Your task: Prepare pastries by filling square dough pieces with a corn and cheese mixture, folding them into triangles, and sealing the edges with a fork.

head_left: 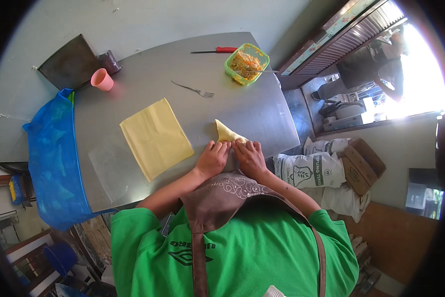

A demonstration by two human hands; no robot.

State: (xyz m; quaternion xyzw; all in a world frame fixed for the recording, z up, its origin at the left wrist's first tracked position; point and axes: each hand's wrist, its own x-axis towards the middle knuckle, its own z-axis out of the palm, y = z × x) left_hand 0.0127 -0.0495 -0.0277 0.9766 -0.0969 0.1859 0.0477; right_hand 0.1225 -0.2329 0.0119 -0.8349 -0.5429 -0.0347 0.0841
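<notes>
A pale yellow piece of folded dough [227, 132], roughly triangular, lies on the metal table in front of me. My left hand [213, 159] is closed on its near left edge, fingertips bent onto the dough. Close beside it, my right hand [250, 158] presses the near right edge with curled fingers. The fingers cover that near edge, and whatever may be inside the fold is hidden. To the left lies a flat yellow square of dough sheets [157, 139]. Beyond the hands, a green plastic tub [227, 71] holds a crumbly orange-and-white filling [246, 63] with a utensil in it.
On the metal table [133, 79] lie a fork [198, 91] and a red-handled knife [226, 50]. A pink cup [102, 79] stands far left, near a blue plastic bag [54, 158] over the edge. White sacks [311, 170] and a cardboard box [359, 168] sit right; a person [363, 67] is beyond the doorway.
</notes>
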